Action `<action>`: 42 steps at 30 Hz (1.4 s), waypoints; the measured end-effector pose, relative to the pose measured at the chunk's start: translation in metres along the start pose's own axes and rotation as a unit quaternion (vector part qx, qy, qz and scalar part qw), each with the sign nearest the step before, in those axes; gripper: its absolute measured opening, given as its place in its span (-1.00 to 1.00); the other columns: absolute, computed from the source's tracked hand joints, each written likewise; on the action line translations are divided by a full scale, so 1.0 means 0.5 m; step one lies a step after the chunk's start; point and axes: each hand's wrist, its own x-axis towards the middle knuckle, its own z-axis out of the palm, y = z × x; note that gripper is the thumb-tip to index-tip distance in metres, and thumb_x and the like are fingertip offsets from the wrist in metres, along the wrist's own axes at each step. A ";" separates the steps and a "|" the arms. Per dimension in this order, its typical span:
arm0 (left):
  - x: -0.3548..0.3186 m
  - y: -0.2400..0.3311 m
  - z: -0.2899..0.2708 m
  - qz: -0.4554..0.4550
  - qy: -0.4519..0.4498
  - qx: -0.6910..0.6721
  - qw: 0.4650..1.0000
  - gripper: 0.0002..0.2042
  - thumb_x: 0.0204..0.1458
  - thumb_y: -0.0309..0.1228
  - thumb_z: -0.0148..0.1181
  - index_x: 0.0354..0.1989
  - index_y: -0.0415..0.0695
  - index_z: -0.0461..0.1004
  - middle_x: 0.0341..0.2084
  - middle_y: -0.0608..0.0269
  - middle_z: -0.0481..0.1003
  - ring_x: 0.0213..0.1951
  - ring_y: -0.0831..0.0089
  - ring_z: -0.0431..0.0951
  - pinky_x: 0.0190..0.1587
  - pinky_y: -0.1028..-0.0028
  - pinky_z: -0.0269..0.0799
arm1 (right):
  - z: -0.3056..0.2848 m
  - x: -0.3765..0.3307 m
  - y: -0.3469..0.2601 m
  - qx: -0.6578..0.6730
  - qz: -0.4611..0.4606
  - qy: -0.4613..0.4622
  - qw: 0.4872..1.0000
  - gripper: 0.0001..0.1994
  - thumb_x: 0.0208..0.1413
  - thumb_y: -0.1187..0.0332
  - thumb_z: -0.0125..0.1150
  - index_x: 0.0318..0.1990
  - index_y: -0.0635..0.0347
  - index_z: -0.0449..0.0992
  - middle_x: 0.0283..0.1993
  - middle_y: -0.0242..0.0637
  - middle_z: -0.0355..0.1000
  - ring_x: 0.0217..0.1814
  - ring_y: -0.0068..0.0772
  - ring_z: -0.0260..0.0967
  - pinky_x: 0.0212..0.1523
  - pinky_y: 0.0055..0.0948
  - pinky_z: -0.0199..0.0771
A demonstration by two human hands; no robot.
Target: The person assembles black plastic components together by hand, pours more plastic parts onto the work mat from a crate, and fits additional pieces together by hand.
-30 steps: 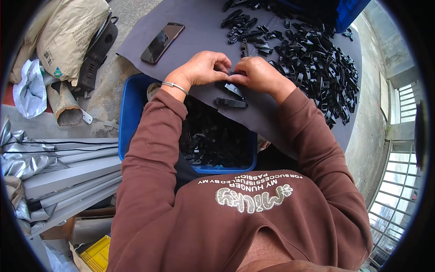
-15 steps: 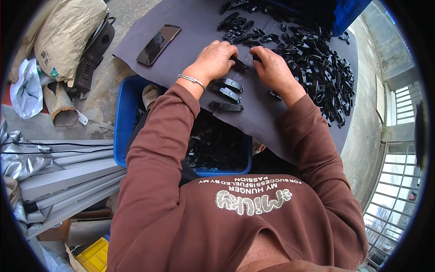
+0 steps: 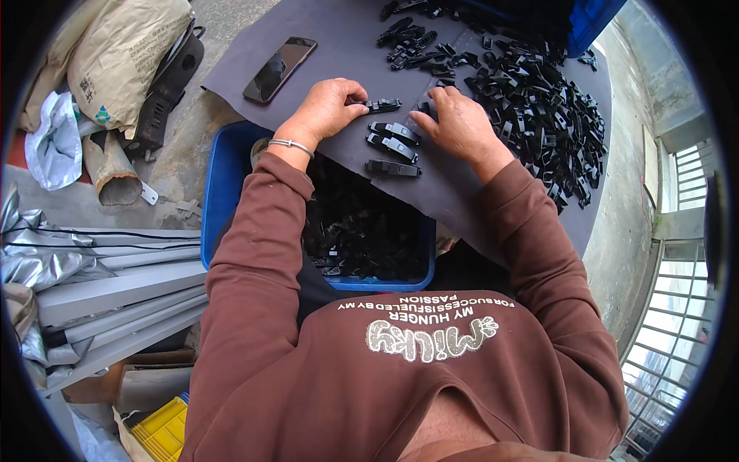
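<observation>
My left hand [image 3: 327,109] rests on the dark grey table mat [image 3: 339,46], its fingertips touching a small black plastic clip [image 3: 382,105]. My right hand [image 3: 459,125] lies just to the right, fingers curled at the edge of a big heap of black plastic parts [image 3: 539,100]. Between and below the hands, three assembled black clips [image 3: 394,146] lie in a short column on the mat. A silver bracelet is on my left wrist.
A blue bin [image 3: 362,231] full of black parts sits under the table edge by my lap. A black phone [image 3: 279,69] lies on the mat, far left. Paper sacks [image 3: 123,54], grey metal profiles [image 3: 100,285] and a yellow crate [image 3: 162,431] are on the left.
Both hands moved apart and away from my body. The left hand set down a clip above the column; the right hand went to the heap's edge.
</observation>
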 end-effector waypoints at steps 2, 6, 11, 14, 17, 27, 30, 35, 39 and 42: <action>0.001 -0.008 0.001 0.004 -0.007 -0.028 1.000 -0.78 -0.02 -0.50 0.30 -0.17 -0.20 0.57 -0.31 0.19 0.54 -0.25 0.41 0.56 -0.14 0.48 0.49 | -0.003 0.005 -0.011 -0.020 0.039 -0.037 0.998 -0.69 0.14 0.22 0.16 -0.06 0.25 0.49 -0.20 -0.08 0.45 -0.13 0.00 0.45 -0.12 -0.19 0.48; 0.010 -0.003 0.027 0.080 -0.005 0.007 0.997 -0.80 -0.04 -0.53 0.30 -0.21 -0.21 0.57 -0.31 0.20 0.55 -0.27 0.42 0.56 -0.13 0.48 0.50 | 0.007 0.012 -0.001 0.037 0.035 -0.051 0.997 -0.72 0.08 0.23 0.22 -0.18 0.27 0.53 -0.16 -0.08 0.44 -0.11 -0.03 0.44 -0.08 -0.24 0.47; 0.014 -0.002 0.028 0.047 -0.030 -0.030 0.998 -0.73 -0.06 -0.58 0.31 -0.13 -0.18 0.55 -0.32 0.20 0.56 -0.27 0.46 0.56 -0.12 0.49 0.49 | 0.019 0.022 0.025 0.148 -0.098 0.007 0.984 -0.77 0.04 0.31 0.27 -0.19 0.24 0.54 -0.23 -0.12 0.42 -0.19 -0.03 0.43 -0.17 -0.24 0.47; 0.013 -0.005 0.031 0.010 -0.025 -0.115 0.993 -0.61 -0.07 -0.63 0.30 -0.01 -0.15 0.50 -0.31 0.19 0.59 -0.27 0.49 0.57 -0.12 0.49 0.50 | 0.026 0.034 0.024 0.170 -0.134 0.011 0.976 -0.79 0.02 0.39 0.29 -0.19 0.24 0.55 -0.28 -0.12 0.40 -0.24 -0.05 0.43 -0.24 -0.26 0.46; 0.008 0.000 0.030 0.021 -0.017 -0.102 0.994 -0.55 -0.07 -0.64 0.30 0.06 -0.13 0.46 -0.32 0.20 0.60 -0.26 0.51 0.57 -0.11 0.50 0.50 | 0.019 0.041 0.033 0.142 -0.133 -0.001 0.981 -0.79 0.01 0.39 0.28 -0.20 0.25 0.54 -0.29 -0.12 0.40 -0.25 -0.04 0.42 -0.25 -0.26 0.45; 0.013 -0.006 0.020 0.049 -0.015 -0.064 0.997 -0.49 -0.09 -0.61 0.33 0.11 -0.12 0.42 -0.37 0.22 0.59 -0.25 0.49 0.56 -0.11 0.49 0.50 | 0.033 0.097 -0.003 0.142 -0.210 -0.056 0.966 -0.80 0.02 0.29 0.26 -0.27 0.22 0.54 -0.27 -0.14 0.42 -0.20 -0.03 0.43 -0.17 -0.18 0.47; 0.021 -0.004 0.003 0.016 -0.118 -0.145 0.982 -0.51 -0.06 -0.51 0.34 0.12 -0.11 0.42 -0.26 0.20 0.58 -0.22 0.49 0.56 -0.08 0.49 0.48 | 0.007 0.087 -0.002 0.123 -0.182 -0.095 0.971 -0.79 0.02 0.26 0.26 -0.27 0.21 0.55 -0.26 -0.13 0.43 -0.19 -0.03 0.43 -0.16 -0.17 0.47; 0.109 0.022 0.010 -0.004 0.007 -0.002 1.000 -0.54 0.00 -0.42 0.29 0.14 -0.07 0.42 -0.10 0.15 0.54 -0.16 0.39 0.57 -0.02 0.42 0.47 | -0.005 0.055 0.065 -0.013 0.013 0.074 0.997 -0.80 0.04 0.24 0.22 -0.28 0.17 0.56 -0.25 -0.15 0.45 -0.16 -0.04 0.44 -0.15 -0.15 0.48; 0.174 0.012 0.072 0.110 0.120 0.201 0.966 -0.61 0.02 -0.37 0.25 0.06 -0.08 0.45 -0.06 0.11 0.48 -0.11 0.18 0.54 0.01 0.30 0.45 | 0.011 0.069 0.081 -0.094 -0.033 0.047 0.994 -0.82 0.07 0.26 0.20 -0.25 0.14 0.57 -0.25 -0.15 0.46 -0.16 -0.04 0.45 -0.16 -0.17 0.49; 0.153 0.018 0.080 0.089 0.126 0.230 0.961 -0.65 0.00 -0.39 0.24 0.01 -0.10 0.46 -0.11 0.09 0.48 -0.10 0.08 0.51 0.00 0.25 0.45 | -0.018 0.052 0.057 -0.075 -0.088 0.000 0.993 -0.81 0.09 0.30 0.17 -0.18 0.10 0.57 -0.25 -0.12 0.45 -0.16 -0.06 0.45 -0.15 -0.21 0.48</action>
